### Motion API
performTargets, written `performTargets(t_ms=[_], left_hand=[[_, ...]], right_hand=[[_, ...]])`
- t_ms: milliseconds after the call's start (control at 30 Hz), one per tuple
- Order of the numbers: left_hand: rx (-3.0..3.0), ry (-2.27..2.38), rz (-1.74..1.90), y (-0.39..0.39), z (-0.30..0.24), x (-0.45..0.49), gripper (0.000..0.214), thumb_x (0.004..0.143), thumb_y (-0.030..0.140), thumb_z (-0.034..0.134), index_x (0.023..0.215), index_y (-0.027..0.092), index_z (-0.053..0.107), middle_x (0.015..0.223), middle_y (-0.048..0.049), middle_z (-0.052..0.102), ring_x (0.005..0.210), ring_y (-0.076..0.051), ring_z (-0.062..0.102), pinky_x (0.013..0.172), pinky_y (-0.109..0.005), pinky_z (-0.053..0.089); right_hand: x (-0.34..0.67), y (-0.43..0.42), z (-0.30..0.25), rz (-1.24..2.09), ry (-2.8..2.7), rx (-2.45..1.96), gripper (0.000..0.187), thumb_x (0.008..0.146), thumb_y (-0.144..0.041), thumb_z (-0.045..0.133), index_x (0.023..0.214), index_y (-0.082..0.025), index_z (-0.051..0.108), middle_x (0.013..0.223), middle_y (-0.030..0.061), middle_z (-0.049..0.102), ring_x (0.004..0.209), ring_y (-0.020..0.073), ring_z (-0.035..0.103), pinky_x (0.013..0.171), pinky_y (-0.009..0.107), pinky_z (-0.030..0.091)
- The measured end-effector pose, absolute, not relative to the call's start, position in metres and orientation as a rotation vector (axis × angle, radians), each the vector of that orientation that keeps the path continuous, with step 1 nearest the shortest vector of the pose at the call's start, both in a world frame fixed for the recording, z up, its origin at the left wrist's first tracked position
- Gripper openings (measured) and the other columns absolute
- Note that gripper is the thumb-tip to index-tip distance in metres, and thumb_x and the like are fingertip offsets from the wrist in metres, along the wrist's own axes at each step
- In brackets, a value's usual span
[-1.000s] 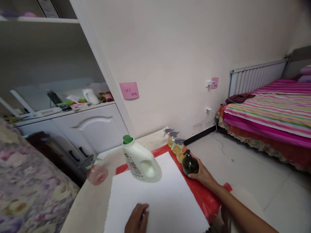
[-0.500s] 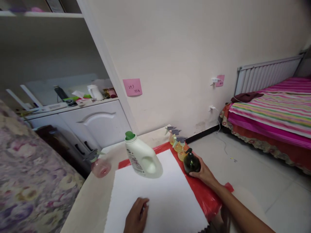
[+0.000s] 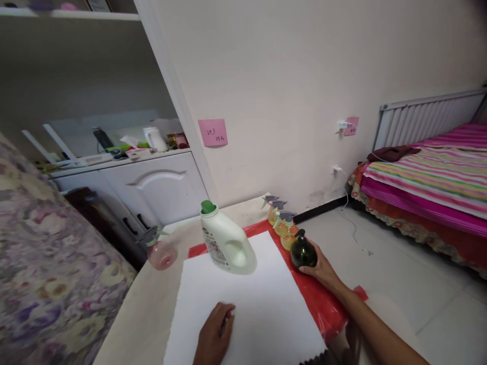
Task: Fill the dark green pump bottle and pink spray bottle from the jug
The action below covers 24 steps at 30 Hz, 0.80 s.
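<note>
My right hand is wrapped around the side of a dark green pump bottle with a black pump top. The bottle stands upright on the red plastic sheet, at the right edge of the white board. On the board rests my left hand, its fingers curled in and nothing visible in them. Beyond it, a pale green detergent jug with a green spout stands on the board. Several spray bottles with yellow liquid are lined up just behind the pump bottle.
A pink spray bottle stands on the left of the table. Floral cloth hangs at the left, before a white cabinet. A wall rises behind the table; a bed is at the far right.
The view has shifted slightly, so the whole scene sits a little further right. Both hands, the pump bottle and the jug keep their places on the table.
</note>
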<state>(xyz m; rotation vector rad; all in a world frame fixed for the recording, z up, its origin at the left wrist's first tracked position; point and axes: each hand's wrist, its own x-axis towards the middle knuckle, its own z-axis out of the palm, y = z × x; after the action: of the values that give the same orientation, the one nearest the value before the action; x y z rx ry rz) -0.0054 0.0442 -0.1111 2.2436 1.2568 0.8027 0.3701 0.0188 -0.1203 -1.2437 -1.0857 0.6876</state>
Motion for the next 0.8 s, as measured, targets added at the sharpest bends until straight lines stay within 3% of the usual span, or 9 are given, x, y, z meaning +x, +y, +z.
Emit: performTargets(t_ms=[367, 467, 567, 700, 800], left_hand=[[2.277, 1.25, 0.788, 0.041, -0.111, -0.005, 0.019, 0.09, 0.032, 0.047, 0.098, 0.025, 0.062, 0.087, -0.0016, 0.063, 0.077, -0.017, 0.062, 0.07, -0.026, 0.051], [2.286, 1.252, 0.769, 0.043, -0.113, -0.005, 0.019, 0.09, 0.032, 0.046, 0.099, 0.025, 0.061, 0.087, -0.0017, 0.062, 0.077, -0.017, 0.061, 0.07, -0.027, 0.05], [2.296, 1.251, 0.763, 0.044, -0.115, -0.005, 0.02, 0.09, 0.031, 0.044, 0.099, 0.025, 0.061, 0.087, -0.002, 0.062, 0.076, -0.018, 0.061, 0.069, -0.028, 0.049], [2.321, 1.243, 0.746, 0.042, -0.114, -0.005, 0.02, 0.088, 0.027, 0.044, 0.099, 0.024, 0.061, 0.086, -0.0032, 0.061, 0.077, -0.019, 0.06, 0.071, -0.03, 0.049], [2.29, 1.242, 0.748, 0.037, -0.114, -0.005, 0.022, 0.086, 0.022, 0.043, 0.099, 0.024, 0.061, 0.089, -0.004, 0.06, 0.083, -0.02, 0.059, 0.077, -0.032, 0.048]], right_hand=[[0.383, 0.008, -0.127, 0.619, -1.033, -1.301, 0.097, 0.058, -0.029, 0.078, 0.142, -0.026, 0.029, 0.149, 0.0119, 0.035, 0.138, 0.0315, 0.032, 0.115, 0.052, 0.023], [0.391, -0.005, -0.118, 0.55, -0.967, -1.297, 0.079, 0.07, -0.033, 0.069, 0.139, -0.028, 0.032, 0.145, 0.0109, 0.039, 0.135, 0.0289, 0.037, 0.114, 0.05, 0.027], [0.383, -0.021, -0.103, 0.493, -0.915, -1.284, 0.054, 0.082, -0.038, 0.058, 0.132, -0.027, 0.039, 0.132, 0.012, 0.05, 0.122, 0.0284, 0.052, 0.107, 0.05, 0.038], [0.325, -0.037, -0.093, 0.591, -1.034, -1.241, 0.026, 0.085, -0.038, 0.055, 0.108, -0.026, 0.056, 0.102, 0.0084, 0.066, 0.097, 0.0266, 0.065, 0.092, 0.046, 0.052], [0.263, -0.045, -0.098, 0.679, -1.365, -1.231, 0.021, 0.086, -0.034, 0.054, 0.104, -0.027, 0.062, 0.105, 0.0068, 0.067, 0.104, 0.0267, 0.063, 0.094, 0.045, 0.051]])
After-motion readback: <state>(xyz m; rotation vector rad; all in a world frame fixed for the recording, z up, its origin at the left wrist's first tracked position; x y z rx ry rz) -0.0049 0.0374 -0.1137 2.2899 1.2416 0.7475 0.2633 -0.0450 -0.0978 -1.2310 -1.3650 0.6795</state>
